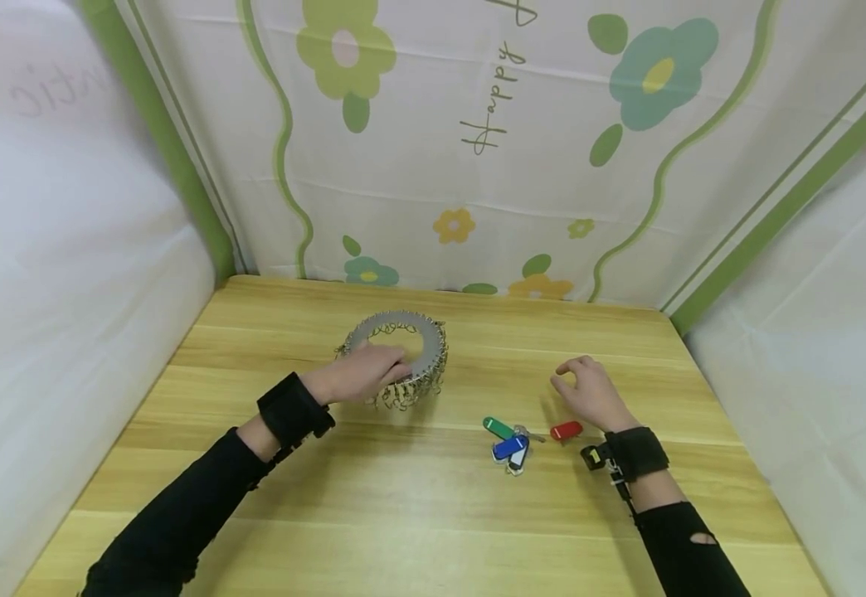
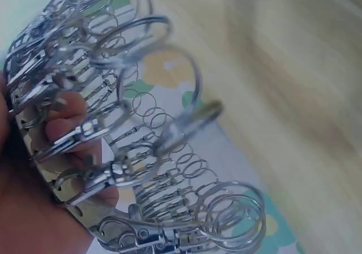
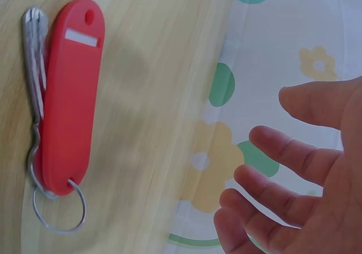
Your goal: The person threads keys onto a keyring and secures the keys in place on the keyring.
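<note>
My left hand (image 1: pixel 362 373) grips the near left edge of a grey ring-shaped metal key holder (image 1: pixel 431 347). Many metal snap clips with split rings (image 2: pixel 107 175) hang round its rim; in the left wrist view, fingers wrap behind the flat band. My right hand (image 1: pixel 595 396) hovers above the table, fingers loosely bent and holding nothing. Just below it lies a red key tag (image 1: pixel 566 430). In the right wrist view the red tag (image 3: pixel 70 107) shows a white label, a small wire ring and a metal key (image 3: pixel 34 56) beside it, apart from the fingers.
Between the hands lies a small cluster of tags: a green key tag (image 1: pixel 498 428), a blue key tag (image 1: pixel 509 448) and a darker one partly under the blue, with keys. White flower-printed cloth (image 1: pixel 403 166) walls the back and sides of the wooden table (image 1: pixel 403 514).
</note>
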Demonstrator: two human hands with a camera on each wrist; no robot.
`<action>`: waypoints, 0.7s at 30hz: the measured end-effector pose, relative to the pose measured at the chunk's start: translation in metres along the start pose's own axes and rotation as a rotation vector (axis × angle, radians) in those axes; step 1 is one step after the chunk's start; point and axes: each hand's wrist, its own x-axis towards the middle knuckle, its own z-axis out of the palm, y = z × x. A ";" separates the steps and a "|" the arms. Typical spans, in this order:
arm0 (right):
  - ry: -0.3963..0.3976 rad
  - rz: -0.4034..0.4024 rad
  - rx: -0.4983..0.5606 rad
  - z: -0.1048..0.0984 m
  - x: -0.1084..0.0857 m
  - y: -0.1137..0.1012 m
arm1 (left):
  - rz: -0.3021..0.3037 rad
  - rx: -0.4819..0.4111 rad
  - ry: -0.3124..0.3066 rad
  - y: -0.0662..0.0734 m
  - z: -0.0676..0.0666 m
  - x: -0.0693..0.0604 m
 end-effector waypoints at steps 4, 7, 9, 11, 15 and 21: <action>0.002 0.003 -0.004 0.000 0.000 0.002 | 0.007 0.007 0.015 0.004 -0.007 0.003; 0.001 0.005 -0.006 0.001 0.000 0.003 | 0.005 0.006 0.017 0.004 -0.009 0.004; 0.000 0.005 -0.007 0.001 0.000 0.003 | 0.010 -0.003 0.022 0.002 -0.010 0.003; 0.001 0.006 -0.008 0.002 0.000 0.003 | 0.006 -0.007 0.034 0.001 -0.011 0.003; 0.004 0.013 -0.012 0.003 0.000 0.002 | 0.007 0.037 0.049 0.001 -0.010 0.003; 0.000 0.025 -0.011 0.005 -0.001 0.002 | 0.040 0.115 0.049 0.003 -0.005 0.005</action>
